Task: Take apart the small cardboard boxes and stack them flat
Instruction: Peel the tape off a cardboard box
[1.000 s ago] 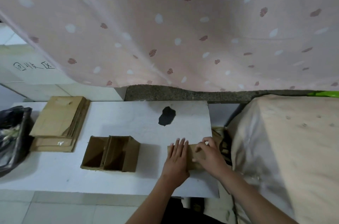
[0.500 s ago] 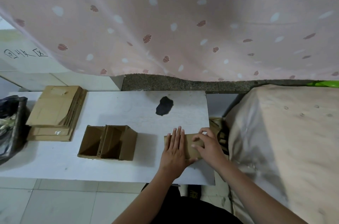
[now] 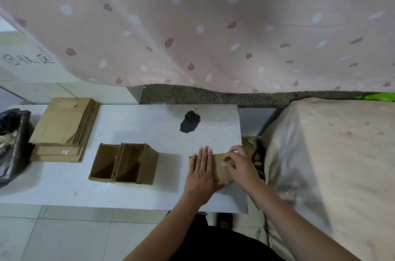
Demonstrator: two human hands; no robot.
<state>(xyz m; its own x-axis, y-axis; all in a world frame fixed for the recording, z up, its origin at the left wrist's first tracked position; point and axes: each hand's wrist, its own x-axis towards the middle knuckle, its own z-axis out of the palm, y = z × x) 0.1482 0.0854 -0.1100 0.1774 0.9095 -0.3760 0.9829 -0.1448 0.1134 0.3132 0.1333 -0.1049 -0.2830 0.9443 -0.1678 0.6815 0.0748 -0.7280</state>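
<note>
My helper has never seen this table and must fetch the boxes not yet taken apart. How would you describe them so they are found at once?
On the white table, look near the front edge, between the stack of flattened cardboard at the left and the person's hands at the right. There stand the open boxes, side by side. Unlike their flat neighbours, they still have upright walls and hollow insides.

The curtain (image 3: 213,25) is pale pink with white spots and dark red leaf prints. The tabletop (image 3: 139,124) is white, marked by one black blotch (image 3: 189,121). The boxes (image 3: 124,163) and the flat stack (image 3: 64,126) are plain brown cardboard (no print visible). The bag (image 3: 12,143) is black; the floor tiles (image 3: 53,235) are pale grey.
</note>
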